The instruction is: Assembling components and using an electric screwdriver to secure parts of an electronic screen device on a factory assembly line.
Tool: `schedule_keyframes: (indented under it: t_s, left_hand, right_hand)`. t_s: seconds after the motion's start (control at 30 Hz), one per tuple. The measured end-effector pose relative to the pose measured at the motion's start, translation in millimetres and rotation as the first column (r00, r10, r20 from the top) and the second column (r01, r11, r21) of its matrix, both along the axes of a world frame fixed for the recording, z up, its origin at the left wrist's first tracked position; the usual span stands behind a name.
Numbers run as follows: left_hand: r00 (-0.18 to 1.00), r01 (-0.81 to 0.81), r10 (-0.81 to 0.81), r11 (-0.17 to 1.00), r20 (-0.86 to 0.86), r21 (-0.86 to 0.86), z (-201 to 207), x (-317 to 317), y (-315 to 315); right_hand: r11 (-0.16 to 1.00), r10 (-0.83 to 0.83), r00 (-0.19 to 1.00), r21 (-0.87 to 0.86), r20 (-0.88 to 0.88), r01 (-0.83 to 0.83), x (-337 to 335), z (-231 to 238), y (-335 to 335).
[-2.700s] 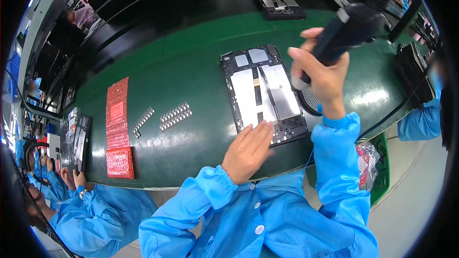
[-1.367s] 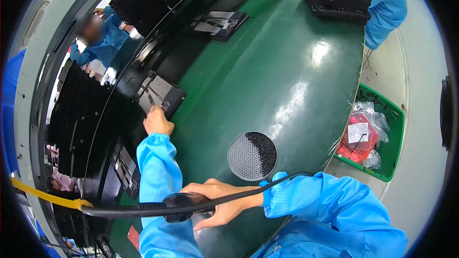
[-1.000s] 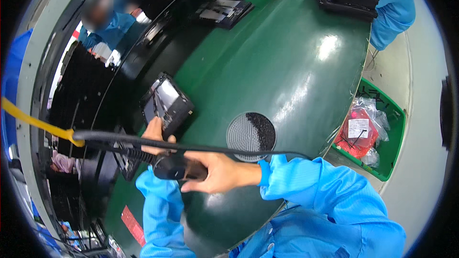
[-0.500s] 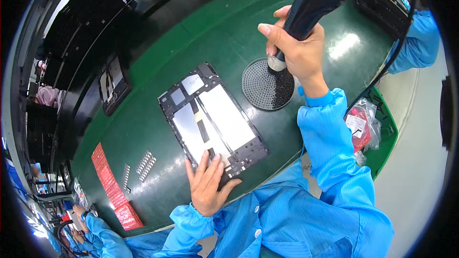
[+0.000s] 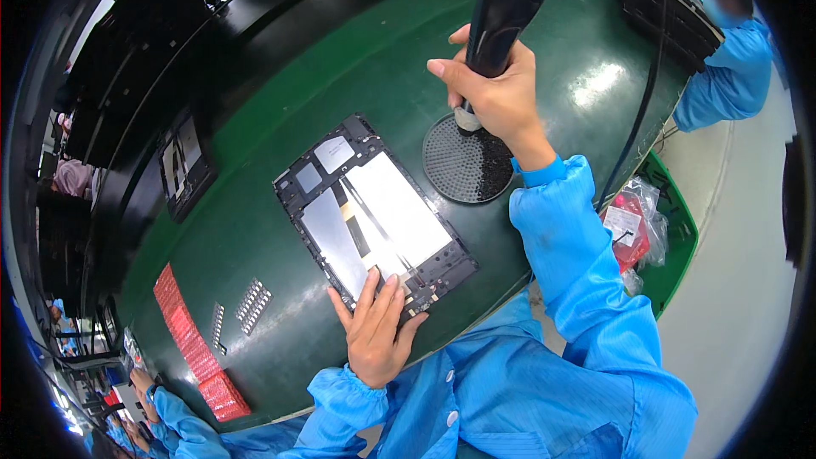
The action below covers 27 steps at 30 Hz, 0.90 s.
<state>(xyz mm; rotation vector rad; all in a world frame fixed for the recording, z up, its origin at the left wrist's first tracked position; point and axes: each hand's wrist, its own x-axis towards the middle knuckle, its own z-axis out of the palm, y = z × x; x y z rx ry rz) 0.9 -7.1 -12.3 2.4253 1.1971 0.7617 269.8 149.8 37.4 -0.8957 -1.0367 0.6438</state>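
An opened tablet (image 5: 408,204) lies at a slant on the green table, its white and silver inner plates and black frame showing. My left hand (image 5: 378,331) rests on its near edge with the fingers stretched out and apart. In my right hand (image 5: 501,93) is a black electric screwdriver (image 5: 506,13), gripped upright with its pale nose pointing down. That nose is over the far rim of a round grey screw dish (image 5: 442,161). Small black screws (image 5: 495,170) are heaped on the dish's right side. The screwdriver's tip is too dark to make out.
Left of the tablet lie a red bubble-wrap strip (image 5: 191,336) and two small strips of parts (image 5: 253,306). A black cord (image 5: 650,85) hangs at the right, near a green bin (image 5: 680,246) with plastic bags. Another person (image 5: 731,76) sits beyond a stack of black trays (image 5: 667,13).
My right hand has moved left with the screwdriver, across the dish and away from the screw heap. My left hand stays on the tablet. The whole view has shifted slightly.
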Motion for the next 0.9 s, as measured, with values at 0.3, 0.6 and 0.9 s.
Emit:
schedule_keyframes:
  t_s: [0.3, 0.6, 0.9]
  left_hand:
    - [0.997, 0.014, -0.025, 0.989, 0.069, 0.147, 20, -8, 9]
    - [0.798, -0.426, 0.453, 0.89, 0.398, -0.16, 22, -39, 47]
    - [0.641, -0.259, 0.518, 0.84, 0.566, -0.476, 15, -62, 84]
  right_hand:
    - [1.0, 0.027, 1.0, 0.015, 0.013, -0.027, -6, 0, 3]
    - [0.985, -0.046, 0.998, 0.166, 0.044, 0.038, -5, 19, -20]
    - [0.959, 0.206, 0.978, 0.198, -0.007, -0.201, -75, 37, -36]
